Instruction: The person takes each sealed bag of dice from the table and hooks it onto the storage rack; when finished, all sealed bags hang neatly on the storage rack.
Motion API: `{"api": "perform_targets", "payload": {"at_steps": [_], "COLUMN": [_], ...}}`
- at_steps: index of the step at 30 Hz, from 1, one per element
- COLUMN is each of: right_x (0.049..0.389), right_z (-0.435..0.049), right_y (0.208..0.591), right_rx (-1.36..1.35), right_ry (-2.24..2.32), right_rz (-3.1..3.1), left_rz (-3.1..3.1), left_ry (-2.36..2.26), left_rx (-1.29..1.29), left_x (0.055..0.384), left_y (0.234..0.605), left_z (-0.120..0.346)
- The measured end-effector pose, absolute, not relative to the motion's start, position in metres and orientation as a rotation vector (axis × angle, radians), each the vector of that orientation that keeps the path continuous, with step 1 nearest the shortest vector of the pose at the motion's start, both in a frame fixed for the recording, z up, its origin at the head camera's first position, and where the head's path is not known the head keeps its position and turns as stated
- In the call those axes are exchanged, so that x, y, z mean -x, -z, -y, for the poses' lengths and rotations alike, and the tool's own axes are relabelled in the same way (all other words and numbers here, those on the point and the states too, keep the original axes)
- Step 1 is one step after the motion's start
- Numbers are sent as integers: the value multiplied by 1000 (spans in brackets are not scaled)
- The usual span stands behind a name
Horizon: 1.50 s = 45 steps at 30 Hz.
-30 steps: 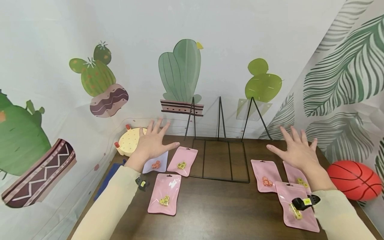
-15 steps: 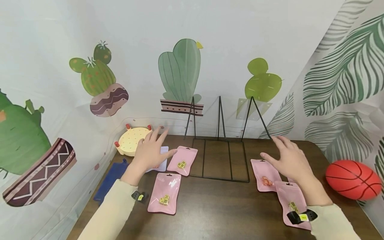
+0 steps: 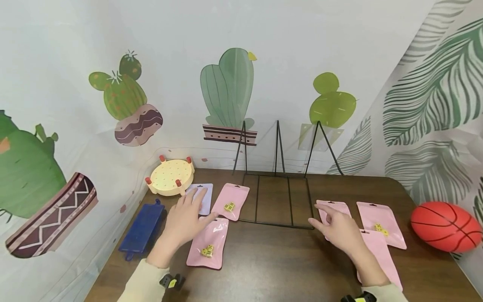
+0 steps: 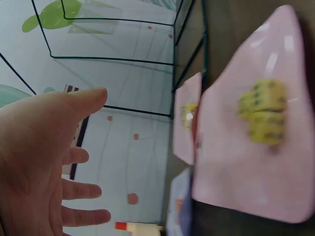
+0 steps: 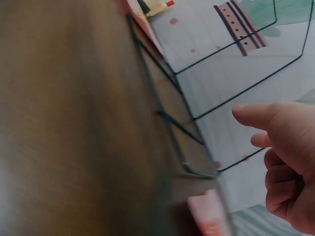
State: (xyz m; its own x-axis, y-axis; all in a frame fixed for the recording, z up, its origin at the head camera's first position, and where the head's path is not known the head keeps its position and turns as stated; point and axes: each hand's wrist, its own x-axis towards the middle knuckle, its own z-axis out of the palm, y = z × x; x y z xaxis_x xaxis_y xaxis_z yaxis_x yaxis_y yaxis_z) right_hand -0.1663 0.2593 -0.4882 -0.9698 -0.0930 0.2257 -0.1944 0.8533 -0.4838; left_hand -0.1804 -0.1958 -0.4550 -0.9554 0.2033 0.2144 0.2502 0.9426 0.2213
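Note:
My left hand (image 3: 185, 219) hovers with fingers spread, holding nothing. It overlaps a lilac zip bag (image 3: 205, 197) and the top of a pink zip bag (image 3: 207, 239) with yellow dice. Behind lies another pink bag (image 3: 237, 194), also with yellow dice. My right hand (image 3: 339, 230), empty, has thumb and index finger extended and the other fingers loosely curled. It partly covers a pink bag (image 3: 333, 205) and another pink bag (image 3: 381, 256) nearer me. A third, with yellow dice (image 3: 381, 229), lies to its right. Between the hands stands a black wire rack (image 3: 290, 201).
At the left lie a dark blue flat case (image 3: 141, 228) and a round pale-yellow stand (image 3: 171, 178) with red-tipped legs. A red toy basketball (image 3: 446, 226) sits at the table's right edge. A printed cloth backdrop (image 3: 279, 63) rises behind the rack.
Both hands have drawn back toward the person and lower, the right one also leftward. Fingers of the right hand have gone from spread to partly curled. Bags and rack stay in place.

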Motion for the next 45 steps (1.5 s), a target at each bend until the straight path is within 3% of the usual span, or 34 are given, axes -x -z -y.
{"api": "perform_targets", "payload": {"at_steps": [16, 45], "right_x": [155, 157], "right_z": [-242, -237], "right_y": [547, 549], "right_rx": [-50, -47], "right_ry": [-880, -935], "right_rz": [2880, 2879], "left_rz": [3042, 2958], "left_ry": [453, 1122], "left_rx": [104, -98], "left_x": [130, 120], "left_y": [510, 510], "left_z": [194, 203]}}
